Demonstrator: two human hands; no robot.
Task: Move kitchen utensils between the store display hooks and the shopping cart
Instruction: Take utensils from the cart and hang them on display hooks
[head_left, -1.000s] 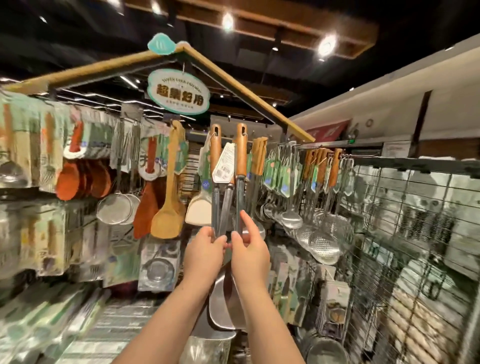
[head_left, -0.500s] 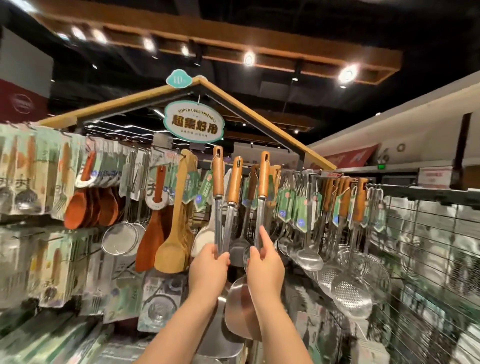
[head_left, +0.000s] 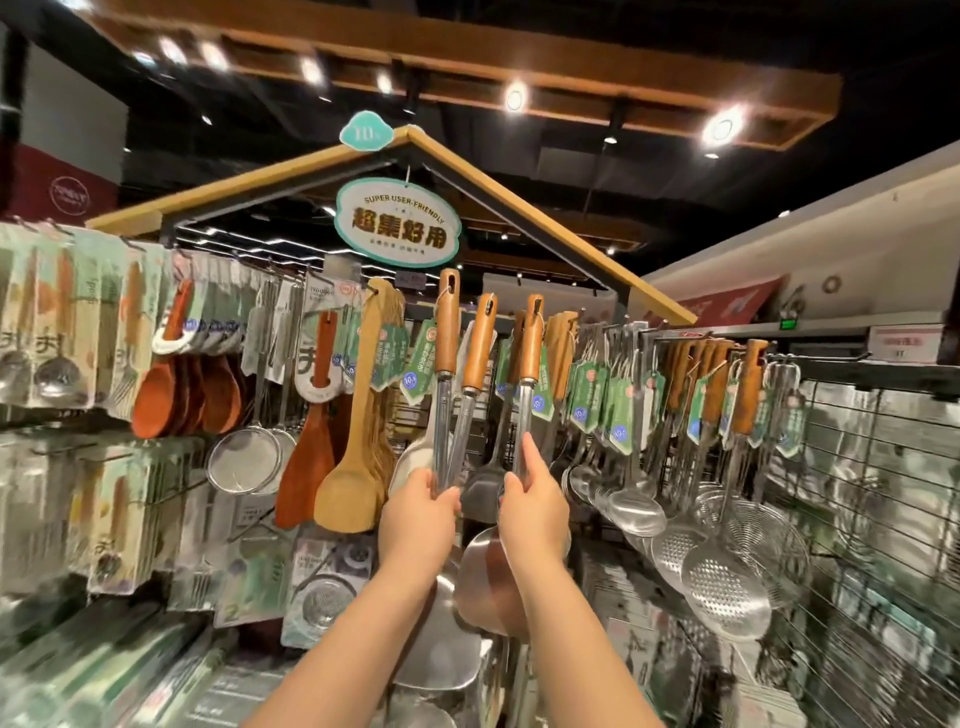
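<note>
On the far-left hooks, blurry carded packs, then red-brown spoons, a mesh strainer just beside them, & a pale wood spatula hanging blade-down. Up top, centre, an oval sign under the roof-shaped frame.

Now the action, mid-rack: left hand raised, fingers curled tight round two utensils at their steel shafts. Wood handles point up, nearly touching, w/ a broad steel blade showing below the wrist. Just beside it, right hand grips the shaft of a ladle, one finger lying straight up the steel; the bowl hangs under the hand, handle up among the green tags. All 3 sit at hook height in front of the rack; can't tell if any is on a hook.

Right of that, shiny ladles in a row, then a perforated skimmer lower down, & wire grid at the far right.
</note>
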